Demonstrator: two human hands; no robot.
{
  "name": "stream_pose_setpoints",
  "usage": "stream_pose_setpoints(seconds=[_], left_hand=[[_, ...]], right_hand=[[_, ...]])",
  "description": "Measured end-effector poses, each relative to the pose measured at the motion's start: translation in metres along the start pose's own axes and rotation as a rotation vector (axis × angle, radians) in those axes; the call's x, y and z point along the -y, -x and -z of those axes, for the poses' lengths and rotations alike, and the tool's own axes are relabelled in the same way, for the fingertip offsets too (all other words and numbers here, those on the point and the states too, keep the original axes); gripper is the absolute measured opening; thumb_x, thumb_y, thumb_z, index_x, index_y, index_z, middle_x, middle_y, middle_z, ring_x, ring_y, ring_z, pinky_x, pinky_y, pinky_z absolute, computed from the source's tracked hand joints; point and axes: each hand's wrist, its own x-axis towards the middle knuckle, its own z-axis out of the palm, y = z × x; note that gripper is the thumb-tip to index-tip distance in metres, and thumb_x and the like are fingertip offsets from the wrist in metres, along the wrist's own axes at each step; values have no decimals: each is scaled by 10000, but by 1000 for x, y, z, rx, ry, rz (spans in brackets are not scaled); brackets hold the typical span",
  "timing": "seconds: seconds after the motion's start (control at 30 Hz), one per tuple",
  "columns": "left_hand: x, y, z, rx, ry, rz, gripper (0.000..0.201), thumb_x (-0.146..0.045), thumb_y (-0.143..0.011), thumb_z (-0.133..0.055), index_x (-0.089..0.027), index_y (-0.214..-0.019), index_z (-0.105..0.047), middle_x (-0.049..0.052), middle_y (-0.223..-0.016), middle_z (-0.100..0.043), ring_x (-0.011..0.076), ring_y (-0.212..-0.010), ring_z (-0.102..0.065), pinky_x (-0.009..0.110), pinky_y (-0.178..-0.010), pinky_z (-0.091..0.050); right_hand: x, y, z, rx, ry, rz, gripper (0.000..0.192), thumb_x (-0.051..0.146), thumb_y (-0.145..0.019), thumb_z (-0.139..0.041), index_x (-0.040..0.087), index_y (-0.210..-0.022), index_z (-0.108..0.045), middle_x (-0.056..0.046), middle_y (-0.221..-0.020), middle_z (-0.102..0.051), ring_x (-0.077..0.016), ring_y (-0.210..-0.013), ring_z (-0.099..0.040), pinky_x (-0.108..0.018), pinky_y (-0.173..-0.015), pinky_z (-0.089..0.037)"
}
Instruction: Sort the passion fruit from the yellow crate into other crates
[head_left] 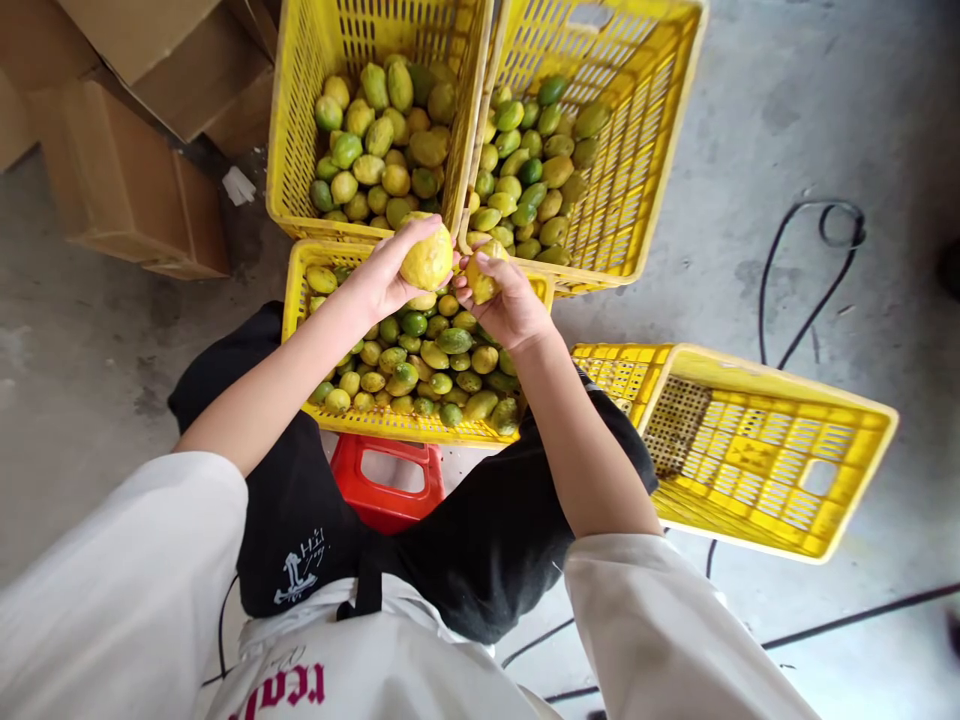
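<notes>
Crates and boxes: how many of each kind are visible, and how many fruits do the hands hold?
Yellow crates with fruit: 3
Yellow crate without fruit: 1
Cardboard boxes: 2
Red stool: 1
Fruit in left hand: 1
Fruit in right hand: 1
Total: 9

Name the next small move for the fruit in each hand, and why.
Probably drop the yellow fruit from the left hand into the far-left crate, which holds yellower fruit; the right hand holds another fruit.
</notes>
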Motion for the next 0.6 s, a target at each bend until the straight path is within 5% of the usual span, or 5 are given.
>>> stream_pose_setpoints(seconds=[0.1, 0.27, 0.37, 0.47, 0.6], left_hand=[[-7, 6, -5, 9, 22, -21, 203, -412, -955, -764, -242, -978, -655, 23, -846, -745, 298, -1268, -714, 412, -1092, -583], [-17, 9, -4, 57, 104, -2, 313, -322, -1070, -340, -198, -979, -613, 58, -871, -716, 275, -1161, -752, 430, -978, -640], [-19, 6, -1, 99, 61, -45, 266, -314, -1048, -406, -183, -1016, -635, 82, -922, -752, 269, -1068, -750, 373, -912, -642], [-18, 4, -1, 96, 0, -60, 216, -295, -1070, -473, -203, -980, -647, 66, -925, -762, 193, -909, -714, 273, -804, -600], [-14, 5, -4, 44, 48, 77, 251, -461, -1007, -691, -211, -999, -667, 42, -803, -697, 171, -749, -665, 264, -684, -573]], right_hand=[[2, -2, 4, 9, -63, 35, 150, 310, -902, -767, 274, -999, -657, 41, -908, -702, -151, -834, -696, -245, -725, -611], [7, -6, 11, 108, -218, 114, 210, 432, -880, -716, 260, -983, -656, -36, -1016, -754, -294, -1179, -732, -430, -900, -669], [8, -5, 11, 109, -184, 223, 252, 470, -859, -781, 287, -950, -634, -39, -1096, -763, -316, -1347, -663, -492, -1036, -644], [6, -4, 12, 127, -167, 265, 373, 500, -788, -898, 319, -984, -637, 6, -986, -726, -268, -1267, -683, -443, -1070, -634], [3, -5, 16, 154, -144, 192, 391, 402, -762, -910, 349, -992, -598, 36, -931, -671, -202, -1024, -703, -322, -825, -670]])
